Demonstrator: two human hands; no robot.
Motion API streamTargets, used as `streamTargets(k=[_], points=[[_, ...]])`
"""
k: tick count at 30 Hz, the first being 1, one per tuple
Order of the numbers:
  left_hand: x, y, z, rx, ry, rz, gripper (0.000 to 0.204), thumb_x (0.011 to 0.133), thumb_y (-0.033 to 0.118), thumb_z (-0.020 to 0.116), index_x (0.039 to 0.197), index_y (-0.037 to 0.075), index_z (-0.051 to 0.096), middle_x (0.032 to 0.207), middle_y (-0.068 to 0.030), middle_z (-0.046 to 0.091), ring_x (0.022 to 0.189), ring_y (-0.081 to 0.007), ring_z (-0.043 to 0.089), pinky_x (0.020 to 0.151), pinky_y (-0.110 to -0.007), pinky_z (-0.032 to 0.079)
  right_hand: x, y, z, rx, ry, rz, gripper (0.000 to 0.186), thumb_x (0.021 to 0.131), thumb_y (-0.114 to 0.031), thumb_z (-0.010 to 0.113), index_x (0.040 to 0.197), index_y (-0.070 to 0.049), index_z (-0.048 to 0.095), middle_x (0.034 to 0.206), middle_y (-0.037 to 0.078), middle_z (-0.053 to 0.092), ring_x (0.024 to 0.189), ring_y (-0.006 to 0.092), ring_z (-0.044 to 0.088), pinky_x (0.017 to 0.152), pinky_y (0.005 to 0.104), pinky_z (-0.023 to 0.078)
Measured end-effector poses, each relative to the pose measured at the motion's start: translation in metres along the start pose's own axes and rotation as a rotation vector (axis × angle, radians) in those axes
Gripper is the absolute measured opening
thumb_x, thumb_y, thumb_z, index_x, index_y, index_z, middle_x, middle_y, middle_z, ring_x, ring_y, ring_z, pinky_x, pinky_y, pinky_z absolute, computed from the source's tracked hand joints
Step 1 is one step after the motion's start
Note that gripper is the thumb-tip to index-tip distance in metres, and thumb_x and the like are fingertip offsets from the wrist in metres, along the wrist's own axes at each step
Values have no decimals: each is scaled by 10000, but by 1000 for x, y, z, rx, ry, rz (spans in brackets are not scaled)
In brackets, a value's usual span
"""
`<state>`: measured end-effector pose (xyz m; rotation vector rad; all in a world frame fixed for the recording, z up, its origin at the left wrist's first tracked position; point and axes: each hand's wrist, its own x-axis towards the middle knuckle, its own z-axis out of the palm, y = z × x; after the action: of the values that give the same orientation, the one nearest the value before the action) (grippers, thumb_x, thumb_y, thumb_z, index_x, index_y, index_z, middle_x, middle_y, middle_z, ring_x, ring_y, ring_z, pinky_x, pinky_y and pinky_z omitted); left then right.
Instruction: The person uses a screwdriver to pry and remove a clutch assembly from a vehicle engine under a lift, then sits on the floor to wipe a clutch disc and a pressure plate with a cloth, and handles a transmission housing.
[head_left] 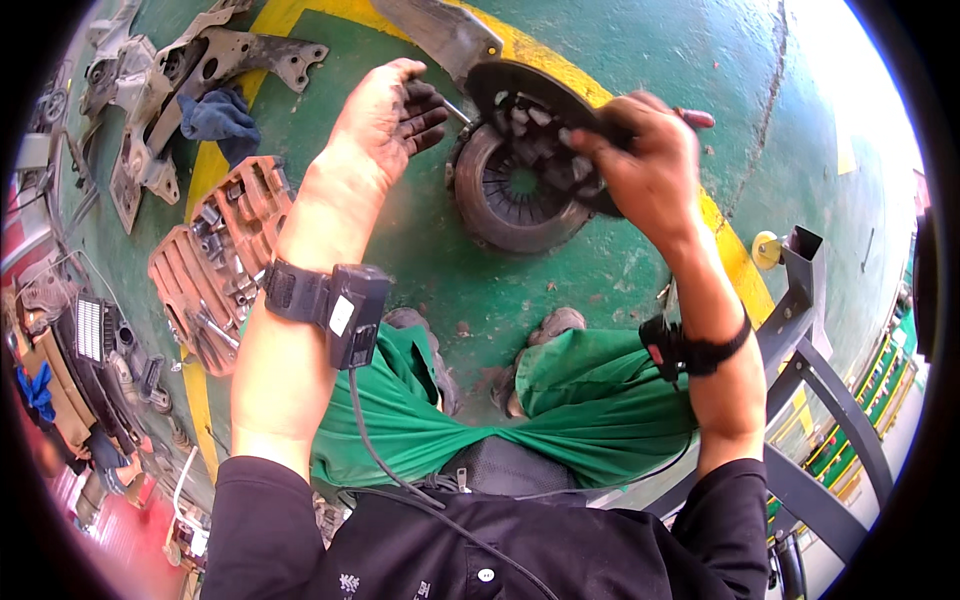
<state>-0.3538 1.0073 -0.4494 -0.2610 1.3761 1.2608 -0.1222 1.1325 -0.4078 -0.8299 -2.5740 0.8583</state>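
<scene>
My left hand (388, 122) is raised left of the clutch parts, its fingers apart and slightly curled, with nothing in it. My right hand (645, 160) grips a dark, tilted clutch disc (535, 128) by its right edge. Below and partly behind that disc, a round clutch pressure plate (515, 225) with radial spring fingers lies on the green floor (470, 285). A thin metal rod (456, 112) shows just right of my left fingertips, and a flat grey metal part (450, 35) lies beyond. A red-handled tool (697, 117) shows beside my right hand.
Metal brackets (215, 60) and a blue rag (222, 125) lie at upper left, an open orange socket case (205, 285) below them. Assorted parts (95, 330) crowd the far left. A dark steel frame (840, 420) stands at right. A yellow line (748, 270) crosses the floor.
</scene>
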Motion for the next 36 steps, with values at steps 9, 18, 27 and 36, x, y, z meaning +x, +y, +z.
streamTargets(k=[9,18,27,36], points=[[-15,0,22,-295,-641,-11,745,942,519,514,1322,-115,429,1288,-256,548,1172,-336,566,1018,-433,469,-15,-57,-53,-311,351,-538,304,579,20,735,877,-37,717,790,65,566,719,239,582,630,333,499],[-35,14,7,-386,-559,129,311,893,42,559,1153,-128,577,1109,-208,664,980,-278,679,930,-397,545,-21,-40,-37,-226,10,-341,425,536,4,617,942,-102,688,966,56,644,995,270,589,929,429,456],[-61,37,-2,-303,-472,358,329,833,14,598,1143,-98,594,1082,-178,677,911,-268,693,874,-386,561,0,5,-57,1527,55,645,457,914,-250,467,1268,31,534,1162,169,638,1044,266,629,932,403,486],[-75,37,10,-212,-477,325,386,792,6,609,1164,-94,584,1066,-182,679,904,-271,693,881,-391,559,-8,6,-49,1308,21,689,397,927,-164,545,1243,76,544,1045,117,677,880,202,665,825,374,529]])
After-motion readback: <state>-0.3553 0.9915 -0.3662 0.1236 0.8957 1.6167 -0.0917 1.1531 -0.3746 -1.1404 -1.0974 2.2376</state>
